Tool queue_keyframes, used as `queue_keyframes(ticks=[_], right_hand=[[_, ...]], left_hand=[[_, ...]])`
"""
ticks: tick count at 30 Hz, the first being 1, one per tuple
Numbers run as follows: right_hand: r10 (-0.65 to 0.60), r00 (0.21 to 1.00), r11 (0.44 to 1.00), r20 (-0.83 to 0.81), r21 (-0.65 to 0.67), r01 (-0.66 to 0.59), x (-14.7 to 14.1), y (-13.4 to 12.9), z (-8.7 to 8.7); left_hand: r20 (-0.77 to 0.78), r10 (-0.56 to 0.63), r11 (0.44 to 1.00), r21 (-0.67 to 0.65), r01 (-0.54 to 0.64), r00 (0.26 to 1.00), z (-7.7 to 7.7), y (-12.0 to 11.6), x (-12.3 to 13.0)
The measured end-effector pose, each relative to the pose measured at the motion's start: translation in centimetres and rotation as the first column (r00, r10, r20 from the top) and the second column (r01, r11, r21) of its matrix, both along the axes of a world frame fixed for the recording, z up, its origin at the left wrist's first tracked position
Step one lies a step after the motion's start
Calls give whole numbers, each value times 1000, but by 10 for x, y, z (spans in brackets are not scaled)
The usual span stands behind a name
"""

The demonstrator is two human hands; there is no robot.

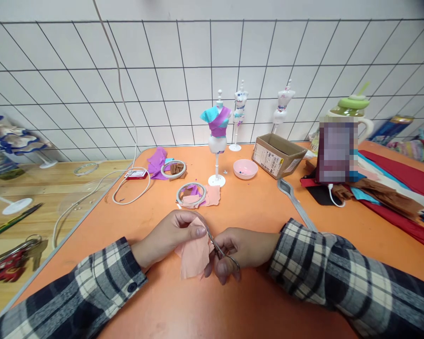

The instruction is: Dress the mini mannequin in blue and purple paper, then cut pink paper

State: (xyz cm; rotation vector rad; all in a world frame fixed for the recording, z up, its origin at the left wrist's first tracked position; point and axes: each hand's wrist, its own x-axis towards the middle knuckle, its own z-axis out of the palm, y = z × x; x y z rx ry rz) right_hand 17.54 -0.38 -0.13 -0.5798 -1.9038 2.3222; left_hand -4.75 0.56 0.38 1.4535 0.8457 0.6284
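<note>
My left hand pinches a piece of peach crepe paper between thumb and fingers, and the sheet hangs down below the thumb. In my right hand is a pair of small metal scissors, its blades pointing up and left at the paper's right edge. Just beyond my hands, a roll of tape lies on the orange table with peach and purple scraps in and under it. Behind it stands a small white dress form wrapped in turquoise and purple paper across the chest.
A pink bowl and an open cardboard box stand right of the dress form. Another tape roll lies by purple paper. At right are a propped phone, a lidded jug and coloured paper strips.
</note>
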Motion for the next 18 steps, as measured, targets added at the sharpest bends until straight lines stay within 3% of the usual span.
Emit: queue_keyframes(ticks=[18], right_hand=[[-41, 999, 999, -8, -20, 41, -1, -1, -2]], left_hand=[[-51, -42, 997, 57, 44, 998, 5, -1, 5]])
